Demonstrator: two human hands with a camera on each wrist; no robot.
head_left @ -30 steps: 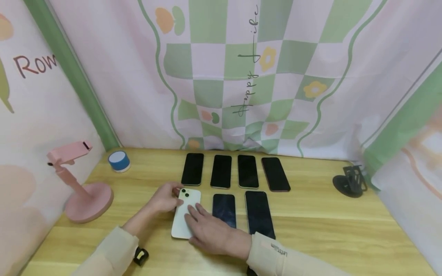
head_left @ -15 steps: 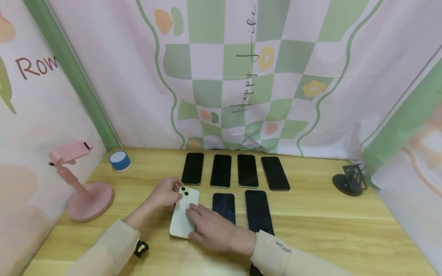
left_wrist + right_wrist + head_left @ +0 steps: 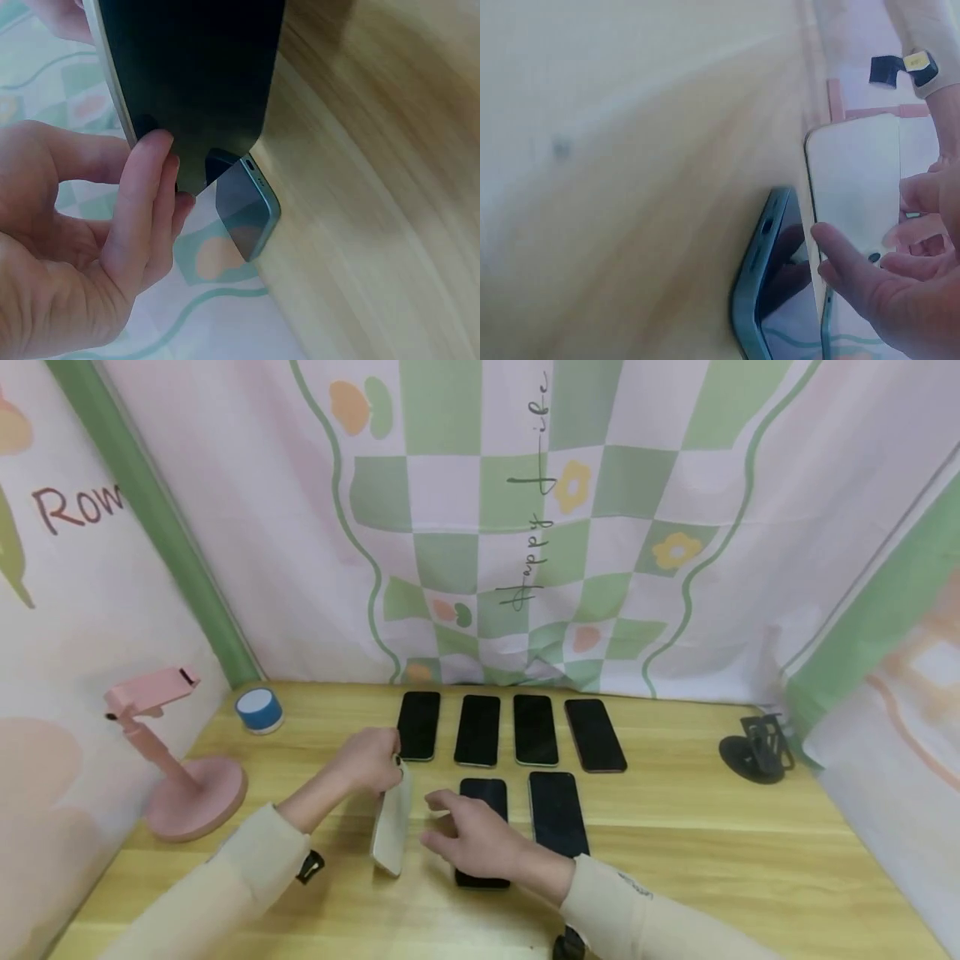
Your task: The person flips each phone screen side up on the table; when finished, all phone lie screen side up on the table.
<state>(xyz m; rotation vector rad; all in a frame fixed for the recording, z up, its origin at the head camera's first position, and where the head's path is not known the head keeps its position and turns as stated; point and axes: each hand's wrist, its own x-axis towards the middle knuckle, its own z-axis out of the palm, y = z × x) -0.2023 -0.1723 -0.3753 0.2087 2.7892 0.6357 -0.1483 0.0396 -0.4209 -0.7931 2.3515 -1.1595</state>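
Observation:
My left hand (image 3: 362,763) pinches a white smartphone (image 3: 392,827) near its camera end and holds it tilted up on edge. In the left wrist view, the phone's dark screen (image 3: 199,71) shows, with the fingertips on it. Just to the right, my right hand (image 3: 480,839) hovers with loosely bent fingers, apart from the white phone in the head view. Beneath that hand lies a dark-screened phone (image 3: 489,790), partly covered. Another phone (image 3: 558,814), screen up, lies beside it on the right. The white back (image 3: 855,169) faces the right wrist camera.
Several dark-screened phones (image 3: 477,731) form a row at the back of the wooden table (image 3: 675,843). Left stand a pink phone stand (image 3: 193,797) and a blue-and-white round object (image 3: 259,712). A black stand (image 3: 756,750) is far right. A patterned curtain (image 3: 517,552) hangs behind.
The white phone, lying back up before, has been tipped up on edge by my left hand. My right hand has come off its back and moved slightly right.

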